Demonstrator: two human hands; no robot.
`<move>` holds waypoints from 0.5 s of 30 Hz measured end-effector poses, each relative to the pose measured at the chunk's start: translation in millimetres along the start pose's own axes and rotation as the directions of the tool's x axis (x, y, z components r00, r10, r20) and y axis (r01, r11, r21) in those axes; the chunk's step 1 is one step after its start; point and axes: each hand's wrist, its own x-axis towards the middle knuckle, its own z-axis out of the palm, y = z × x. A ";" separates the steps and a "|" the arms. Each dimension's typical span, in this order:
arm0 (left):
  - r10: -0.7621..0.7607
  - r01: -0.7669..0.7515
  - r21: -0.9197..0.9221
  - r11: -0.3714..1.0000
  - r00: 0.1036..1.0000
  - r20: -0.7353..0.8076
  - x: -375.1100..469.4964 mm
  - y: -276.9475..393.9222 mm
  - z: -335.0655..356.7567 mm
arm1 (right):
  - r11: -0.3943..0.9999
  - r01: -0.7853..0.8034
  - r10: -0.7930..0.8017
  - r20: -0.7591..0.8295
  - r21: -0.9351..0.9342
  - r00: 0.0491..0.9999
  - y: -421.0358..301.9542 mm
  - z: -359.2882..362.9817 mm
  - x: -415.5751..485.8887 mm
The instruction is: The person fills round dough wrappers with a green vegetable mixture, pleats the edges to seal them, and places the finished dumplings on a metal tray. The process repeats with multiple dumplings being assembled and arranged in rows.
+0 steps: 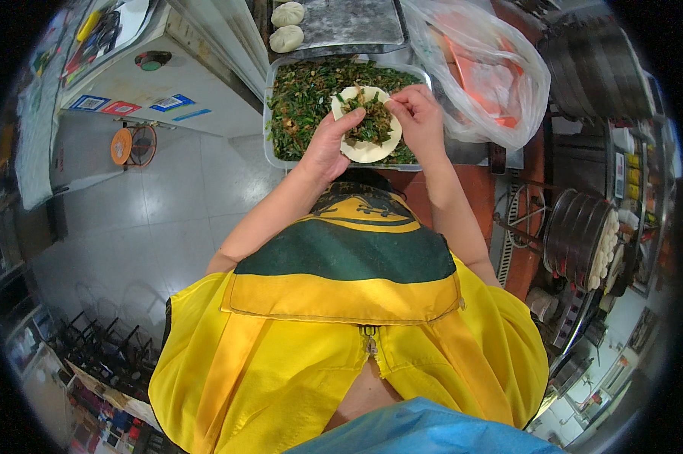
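A round dough wrapper (369, 153) with a heap of chopped green vegetable filling (370, 122) on it is held above a clear plastic tub (270, 148). My left hand (333, 139) supports the wrapper from the left, its thumb resting on the filling. The fingers of my right hand (418, 113) pinch the wrapper's upper right edge. More of the chopped green filling (302, 91) fills the tub beneath. Pleated raw buns (286, 38) sit at the left side of a dark metal tray (353, 25) beyond the tub.
Right of the tub lies a translucent plastic bag (523, 96) with something orange inside. A white cabinet or counter (205, 85) stands at the left. Stacked round steamers (574, 238), the lower stack topped with buns (605, 249), are at the far right.
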 end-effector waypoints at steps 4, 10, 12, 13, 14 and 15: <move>-0.016 0.015 0.067 0.998 1.000 0.010 0.2 0.2 -3.2 | 0.988 -0.097 0.089 0.068 0.123 0.994 -4.3 -0.4 3.6; -0.068 0.068 0.098 0.993 0.998 -0.004 0.5 0.1 -6.2 | 0.905 -0.358 0.303 0.239 0.231 0.922 -8.4 -3.2 8.2; -0.067 0.068 0.084 0.994 0.998 -0.008 0.6 -0.2 -5.8 | 0.974 -0.178 0.148 0.200 0.142 0.969 -9.1 -1.9 6.1; -0.061 0.061 0.092 0.994 0.998 -0.011 0.6 0.0 -5.6 | 0.997 -0.016 0.002 0.170 0.081 0.986 -9.7 -1.1 4.3; -0.059 0.060 0.100 0.993 0.998 -0.016 0.5 0.3 -5.4 | 0.989 0.146 -0.147 0.149 0.015 0.978 -10.4 -0.4 3.2; -0.058 0.060 0.112 0.992 0.998 -0.018 0.3 0.7 -5.3 | 0.995 0.039 -0.054 0.174 0.092 0.983 -11.3 0.1 2.9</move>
